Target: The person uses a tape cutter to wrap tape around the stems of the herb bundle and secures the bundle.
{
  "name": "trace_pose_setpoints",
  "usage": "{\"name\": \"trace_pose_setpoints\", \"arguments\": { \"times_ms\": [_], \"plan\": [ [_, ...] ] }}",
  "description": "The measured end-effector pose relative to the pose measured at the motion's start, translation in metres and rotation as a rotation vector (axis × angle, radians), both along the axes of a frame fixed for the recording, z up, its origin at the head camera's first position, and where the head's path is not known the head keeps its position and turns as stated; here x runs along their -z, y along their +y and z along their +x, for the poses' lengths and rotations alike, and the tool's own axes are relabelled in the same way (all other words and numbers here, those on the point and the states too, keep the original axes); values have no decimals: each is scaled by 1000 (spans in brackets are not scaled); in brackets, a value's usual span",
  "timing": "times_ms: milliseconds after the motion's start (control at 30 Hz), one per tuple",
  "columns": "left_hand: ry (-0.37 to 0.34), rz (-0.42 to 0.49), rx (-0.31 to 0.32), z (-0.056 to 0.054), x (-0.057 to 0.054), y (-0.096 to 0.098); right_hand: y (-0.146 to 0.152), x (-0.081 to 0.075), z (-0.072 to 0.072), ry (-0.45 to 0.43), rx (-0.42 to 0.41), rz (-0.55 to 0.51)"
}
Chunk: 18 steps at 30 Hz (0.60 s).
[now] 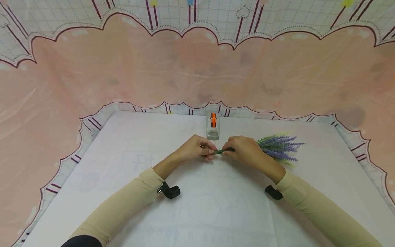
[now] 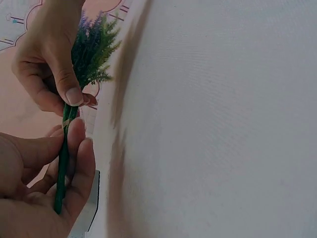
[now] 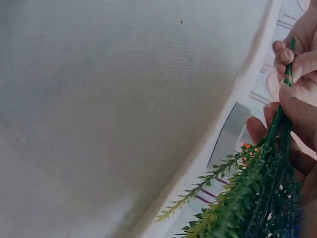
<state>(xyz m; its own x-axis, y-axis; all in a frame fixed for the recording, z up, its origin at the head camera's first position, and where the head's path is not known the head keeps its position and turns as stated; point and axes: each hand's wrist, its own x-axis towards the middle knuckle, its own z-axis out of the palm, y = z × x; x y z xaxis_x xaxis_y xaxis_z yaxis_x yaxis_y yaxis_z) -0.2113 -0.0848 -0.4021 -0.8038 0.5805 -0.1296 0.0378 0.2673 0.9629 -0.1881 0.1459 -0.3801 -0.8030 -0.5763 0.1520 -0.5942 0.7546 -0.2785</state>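
A bunch of artificial lavender (image 1: 280, 147), purple with green leaves, lies across both hands above the white table. Its flower heads point to the right in the head view. My right hand (image 1: 243, 151) pinches the green stems (image 3: 280, 124) below the flowers. The stem ends are held between the thumb and fingers of my left hand (image 1: 195, 149). Between the two hands, a narrow tan band (image 2: 67, 122), which looks like tape, circles the stems. Just beyond the hands stands a grey tape dispenser (image 1: 213, 133) with an orange roll in it.
The white tabletop (image 1: 139, 212) spreads under both arms, with faint marks showing through. A peach and white patterned cloth (image 1: 172, 72) lies past its far edge and along its sides. Black wrist devices (image 1: 171, 191) sit at both sleeves.
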Motion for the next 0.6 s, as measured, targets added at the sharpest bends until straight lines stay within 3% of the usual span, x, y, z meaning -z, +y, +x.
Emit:
{"name": "trace_pose_setpoints", "arguments": {
  "times_ms": [167, 400, 600],
  "plan": [
    [57, -42, -18, 0, 1, 1, 0, -1, -2, 6, -15, -5],
    [251, -161, 23, 0, 3, -1, -1, -3, -3, 14, -30, -2],
    [309, -188, 18, 1, 5, -3, -2, -3, -4, -3, -44, 20]
  ]
}}
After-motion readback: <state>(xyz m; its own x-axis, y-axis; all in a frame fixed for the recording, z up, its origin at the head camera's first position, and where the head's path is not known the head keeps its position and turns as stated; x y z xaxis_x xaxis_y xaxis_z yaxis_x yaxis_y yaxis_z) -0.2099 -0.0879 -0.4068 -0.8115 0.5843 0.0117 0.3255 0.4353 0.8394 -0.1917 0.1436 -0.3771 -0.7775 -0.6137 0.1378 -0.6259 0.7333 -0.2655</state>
